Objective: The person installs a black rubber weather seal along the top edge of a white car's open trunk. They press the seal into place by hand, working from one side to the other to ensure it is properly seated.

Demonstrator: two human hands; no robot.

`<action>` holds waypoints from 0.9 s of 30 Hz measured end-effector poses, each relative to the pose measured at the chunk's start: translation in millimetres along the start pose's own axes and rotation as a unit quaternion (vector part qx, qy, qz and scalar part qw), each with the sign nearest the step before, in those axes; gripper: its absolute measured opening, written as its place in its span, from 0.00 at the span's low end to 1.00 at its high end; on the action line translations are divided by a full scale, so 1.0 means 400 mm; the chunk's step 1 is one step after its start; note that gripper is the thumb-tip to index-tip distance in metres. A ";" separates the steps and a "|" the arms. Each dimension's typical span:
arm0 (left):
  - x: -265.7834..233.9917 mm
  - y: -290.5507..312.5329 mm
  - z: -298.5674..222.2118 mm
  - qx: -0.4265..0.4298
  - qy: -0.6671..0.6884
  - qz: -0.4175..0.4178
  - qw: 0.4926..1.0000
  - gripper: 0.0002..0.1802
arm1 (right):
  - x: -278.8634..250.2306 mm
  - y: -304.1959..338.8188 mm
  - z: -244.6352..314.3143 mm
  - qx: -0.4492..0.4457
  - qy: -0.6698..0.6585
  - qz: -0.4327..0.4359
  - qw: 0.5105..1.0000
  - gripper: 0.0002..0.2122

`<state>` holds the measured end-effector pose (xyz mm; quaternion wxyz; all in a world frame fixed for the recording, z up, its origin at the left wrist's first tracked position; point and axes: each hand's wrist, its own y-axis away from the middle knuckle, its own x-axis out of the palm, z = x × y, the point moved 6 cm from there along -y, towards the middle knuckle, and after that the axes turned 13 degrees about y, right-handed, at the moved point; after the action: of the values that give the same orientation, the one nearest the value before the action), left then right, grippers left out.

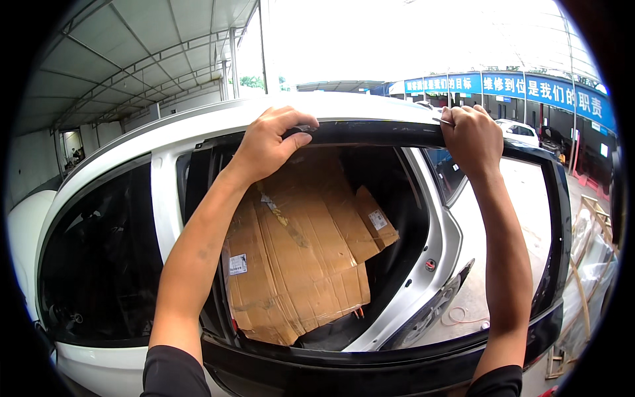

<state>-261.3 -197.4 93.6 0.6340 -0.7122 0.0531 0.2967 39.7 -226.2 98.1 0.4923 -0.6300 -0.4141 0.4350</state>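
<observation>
An open rear car door with a black window frame stands in front of me, beside a white car. My left hand is closed on the top edge of that frame, thumb on the near side and fingers over the top. A small dark piece shows at its fingertips; I cannot make out what it is. Farther right, my right hand is closed on the same top edge. A thin light-coloured edge sticks out at its fingers. Both arms are raised, with the hands well apart.
Flattened brown cardboard covers the rear seat behind the door. The white door opening curves to its right. Wooden crate slats with clear plastic wrap stand at far right. Another white car and a blue banner are behind.
</observation>
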 end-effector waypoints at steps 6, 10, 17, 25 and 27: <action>0.010 -0.009 -0.003 -0.002 -0.015 0.002 1.000 0.06 | -0.010 0.003 -0.006 -0.006 0.006 -0.020 1.000 0.15; 0.009 0.000 0.003 0.009 -0.023 -0.002 1.000 0.05 | -0.013 0.002 -0.003 -0.002 -0.001 -0.008 1.000 0.16; -0.003 0.013 0.003 -0.028 -0.011 -0.041 0.999 0.06 | -0.017 0.003 0.002 0.007 0.005 0.001 1.000 0.16; 0.010 0.005 -0.007 0.061 -0.056 -0.018 0.996 0.07 | -0.008 0.005 -0.003 0.000 -0.001 -0.019 1.000 0.16; 0.009 0.004 -0.001 0.051 -0.055 -0.016 0.997 0.07 | -0.015 0.002 -0.003 0.001 -0.002 -0.010 1.000 0.16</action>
<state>-258.8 -196.9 90.5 0.6764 -0.6619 0.0217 0.3224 39.2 -232.5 98.3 0.4967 -0.6240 -0.4210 0.4320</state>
